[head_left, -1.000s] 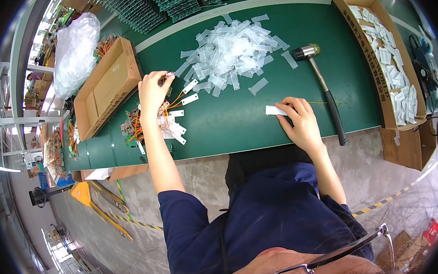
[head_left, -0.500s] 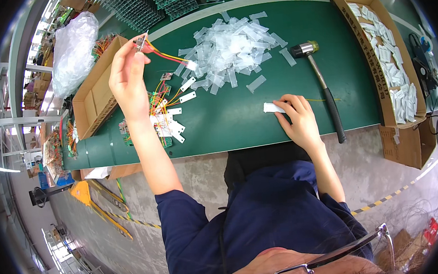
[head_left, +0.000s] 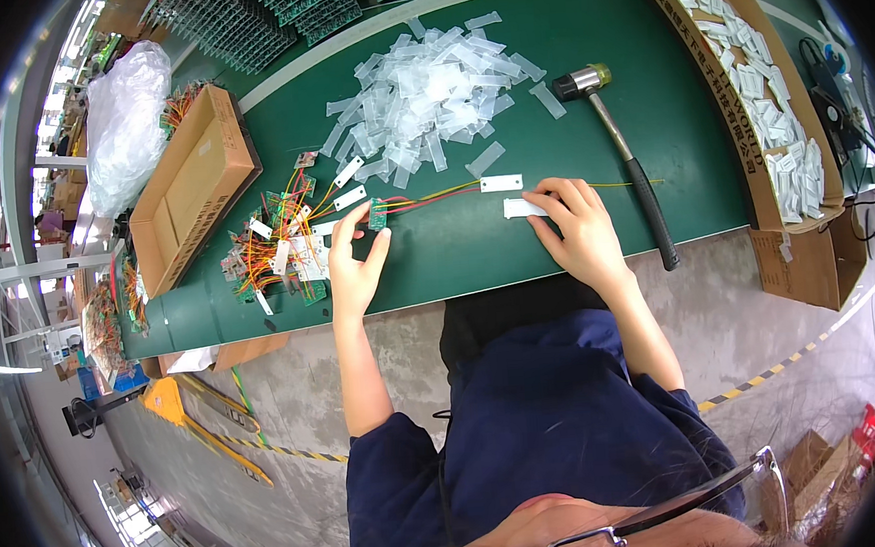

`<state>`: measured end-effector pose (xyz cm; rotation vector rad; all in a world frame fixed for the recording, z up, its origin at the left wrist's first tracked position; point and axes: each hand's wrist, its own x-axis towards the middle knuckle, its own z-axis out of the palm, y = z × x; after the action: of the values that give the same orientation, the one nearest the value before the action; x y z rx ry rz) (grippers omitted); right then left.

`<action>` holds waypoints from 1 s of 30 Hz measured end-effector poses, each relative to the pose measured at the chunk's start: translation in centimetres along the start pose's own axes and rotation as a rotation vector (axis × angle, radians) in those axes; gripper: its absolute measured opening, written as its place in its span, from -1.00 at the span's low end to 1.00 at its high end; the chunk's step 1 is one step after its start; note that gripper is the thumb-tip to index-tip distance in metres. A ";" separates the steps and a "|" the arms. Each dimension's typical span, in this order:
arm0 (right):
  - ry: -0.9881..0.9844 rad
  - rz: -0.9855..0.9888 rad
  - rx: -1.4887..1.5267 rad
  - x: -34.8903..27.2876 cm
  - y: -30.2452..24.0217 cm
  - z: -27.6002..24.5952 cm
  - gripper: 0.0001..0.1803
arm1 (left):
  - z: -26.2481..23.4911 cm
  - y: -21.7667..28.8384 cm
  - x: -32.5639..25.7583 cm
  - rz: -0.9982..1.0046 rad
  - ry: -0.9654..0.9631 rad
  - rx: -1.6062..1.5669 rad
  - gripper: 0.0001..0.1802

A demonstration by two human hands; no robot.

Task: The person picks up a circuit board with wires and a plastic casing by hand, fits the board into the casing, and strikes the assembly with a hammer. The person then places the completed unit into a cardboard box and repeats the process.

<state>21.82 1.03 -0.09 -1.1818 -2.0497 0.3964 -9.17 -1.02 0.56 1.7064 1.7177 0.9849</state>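
Observation:
My left hand (head_left: 358, 256) has its index finger and thumb at the edges of a small green circuit board (head_left: 378, 214), low over the green table. Red and yellow wires run right from the board to a white flat tab (head_left: 501, 183) with small holes at its ends. My right hand (head_left: 577, 227) is closed over a white plastic strip (head_left: 522, 208), whose left end sticks out past the fingertips. A thin yellow wire (head_left: 630, 182) shows to the right of that hand. Its palm side is hidden.
A rubber-headed hammer (head_left: 628, 151) lies to the right. Beyond my hands is a heap of clear plastic sleeves (head_left: 437, 93). Wired boards (head_left: 281, 248) pile up at left, by a cardboard tray (head_left: 187, 189). Another box (head_left: 748, 104) holds white pieces.
My left hand has come down and right from above the table with the wired board, whose wires now stretch rightward. My right hand stays on the white strip.

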 end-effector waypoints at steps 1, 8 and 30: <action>-0.001 0.005 0.002 0.0 0.1 0.0 -0.69 | 0.2 0.2 0.0 0.000 -0.003 -0.003 -0.48; 0.000 0.010 -0.001 -0.2 0.2 0.0 -0.66 | 4.1 6.0 1.9 0.466 0.053 0.439 -0.59; 0.083 0.068 0.065 -0.1 0.0 0.0 -0.54 | 9.5 7.1 3.1 0.539 -0.193 0.176 -0.80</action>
<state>21.83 0.91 -0.13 -1.2110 -1.9159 0.4357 2.40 2.90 0.87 2.3672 1.2745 0.8634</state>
